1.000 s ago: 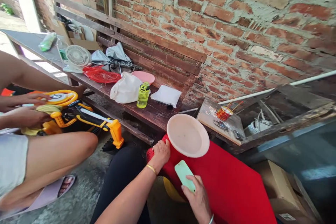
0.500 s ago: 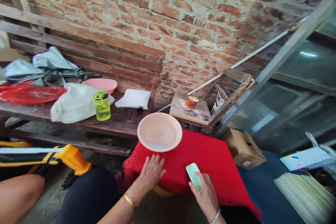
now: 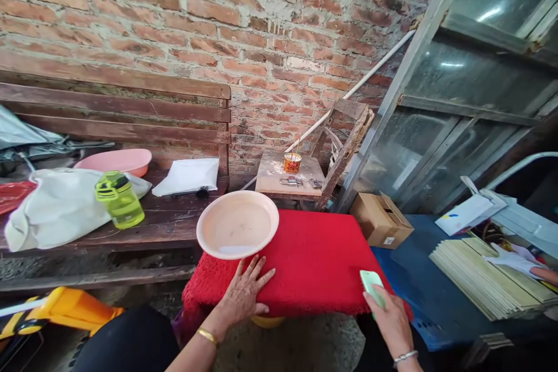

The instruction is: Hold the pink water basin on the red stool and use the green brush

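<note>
A red cloth [image 3: 318, 256] covers a low table in front of me. My left hand [image 3: 244, 290] lies on its front left part, fingers spread, fingertips close to the rim of a pale pink basin [image 3: 238, 226] holding some clear water. My right hand [image 3: 390, 317] grips a flat, light green oblong thing [image 3: 370, 282] with rounded corners, over the cloth's right end. Its underside is hidden, and I cannot tell whether it touches the cloth.
A wooden bench [image 3: 174, 218] at left carries a green bottle [image 3: 120, 200], a white bag [image 3: 56, 203], a pink tub [image 3: 126, 160] and a white packet [image 3: 187, 176]. Padlocks and a red-gold cup [image 3: 292, 163] stand behind. Rightward are a cardboard box [image 3: 379, 221], stacked sheets [image 3: 483, 276] and another person's gloved hand [image 3: 514, 261].
My view has turned to the right. My right hand has moved right across the cloth with the light green thing. My left hand stays near the basin, fingers spread wider.
</note>
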The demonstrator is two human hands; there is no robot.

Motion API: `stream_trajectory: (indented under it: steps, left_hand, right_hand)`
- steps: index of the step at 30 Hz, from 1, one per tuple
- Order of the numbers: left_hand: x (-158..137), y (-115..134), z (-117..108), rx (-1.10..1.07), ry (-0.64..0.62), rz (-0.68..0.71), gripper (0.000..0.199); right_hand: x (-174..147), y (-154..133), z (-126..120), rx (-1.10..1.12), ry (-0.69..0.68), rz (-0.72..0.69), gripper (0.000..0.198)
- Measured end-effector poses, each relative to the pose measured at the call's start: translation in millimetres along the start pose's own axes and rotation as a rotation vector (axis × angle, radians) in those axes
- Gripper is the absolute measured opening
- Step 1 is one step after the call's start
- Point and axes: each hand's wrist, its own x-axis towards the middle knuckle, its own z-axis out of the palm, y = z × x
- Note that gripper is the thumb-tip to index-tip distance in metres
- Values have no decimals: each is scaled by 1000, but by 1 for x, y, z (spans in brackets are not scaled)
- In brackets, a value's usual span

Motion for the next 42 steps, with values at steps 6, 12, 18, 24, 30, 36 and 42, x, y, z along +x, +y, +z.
stream_trajectory:
  steps: [6,12,18,24,30,36,42]
  left_hand:
    - [-2,-11,13,31,51,44,94]
    - [-3,-6,3,98,56,-2,92]
    - [-3,-4,4,80,70,8,92]
    - [-3,-5,9,39,94,21,94]
    - [-3,-7,9,1,69,47,93]
    - [-2,-7,11,-11,89,66,93]
    - [-2,-1,2,-109,50,65,91]
  right_hand:
    - [1,11,-3,61,69,123,57]
    - [-15,-17,34,4,-6,-195,54]
    - [7,29,-16,-107,89,38,59]
    - [14,35,-49,-114,125,172,73]
    - [-16,-74,54,35,-88,-263,52]
    - [-45,-138,118,9,-279,-517,37]
    - [6,-64,70,-91,-204,-286,62]
